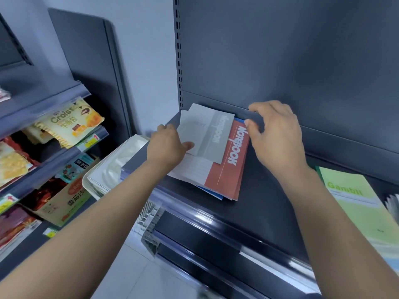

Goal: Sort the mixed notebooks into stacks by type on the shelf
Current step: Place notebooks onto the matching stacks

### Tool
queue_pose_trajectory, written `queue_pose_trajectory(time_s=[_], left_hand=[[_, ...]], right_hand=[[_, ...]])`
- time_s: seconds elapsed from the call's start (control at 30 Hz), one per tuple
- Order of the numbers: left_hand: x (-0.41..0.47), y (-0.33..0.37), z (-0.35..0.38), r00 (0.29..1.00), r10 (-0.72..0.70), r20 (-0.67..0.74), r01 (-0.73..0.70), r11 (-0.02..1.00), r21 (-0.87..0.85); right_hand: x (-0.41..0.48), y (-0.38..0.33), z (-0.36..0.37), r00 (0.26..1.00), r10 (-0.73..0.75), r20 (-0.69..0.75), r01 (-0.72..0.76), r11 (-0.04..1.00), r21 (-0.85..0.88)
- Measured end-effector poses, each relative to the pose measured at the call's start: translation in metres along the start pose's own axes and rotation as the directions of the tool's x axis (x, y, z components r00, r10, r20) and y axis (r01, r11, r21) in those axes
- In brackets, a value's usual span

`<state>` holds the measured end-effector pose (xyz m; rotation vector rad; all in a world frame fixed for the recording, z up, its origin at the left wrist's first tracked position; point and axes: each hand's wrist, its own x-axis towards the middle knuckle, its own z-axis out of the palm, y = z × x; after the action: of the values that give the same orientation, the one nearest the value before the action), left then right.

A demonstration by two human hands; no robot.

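A grey notebook (207,132) lies askew on top of a red notebook (228,167) at the left end of the dark shelf (265,203); both covers read "Notebook". Blue notebook edges (212,194) show under the red one. My left hand (167,145) pinches the grey notebook's near-left edge, thumb on top. My right hand (274,134) hovers at the stack's far-right corner, fingers loosely curled, fingertips touching the red notebook's right edge. A green "Ganbili" notebook (358,203) lies at the shelf's right end.
A white tray (95,180) with white items sits left of the shelf. Snack packets (71,124) and boxes fill the shelves at far left. The shelf's back panel (302,61) rises right behind the stack. More pages (393,203) show at the right edge.
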<state>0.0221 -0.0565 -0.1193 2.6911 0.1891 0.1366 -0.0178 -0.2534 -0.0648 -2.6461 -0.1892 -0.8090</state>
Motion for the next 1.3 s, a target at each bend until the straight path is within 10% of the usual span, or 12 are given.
queue_pose_trajectory(time_s=[0.5,0.97,1.3], left_hand=[[0.066,-0.026,-0.015,0.998,0.023,0.057,-0.015,0.991,-0.135],[0.074,-0.073,-0.051,0.993,0.088,0.073,-0.054,0.926,-0.375],[0.071,-0.073,-0.055,0.974,0.219,0.051,-0.157,0.823,-0.546]], right_hand=[[0.011,-0.008,0.051,0.923,0.321,0.212,-0.284,0.941,-0.184],[-0.004,-0.028,0.096,0.481,0.803,0.352,-0.768,0.579,-0.273],[-0.009,-0.056,0.059,0.632,0.774,-0.022,-0.766,0.63,0.128]])
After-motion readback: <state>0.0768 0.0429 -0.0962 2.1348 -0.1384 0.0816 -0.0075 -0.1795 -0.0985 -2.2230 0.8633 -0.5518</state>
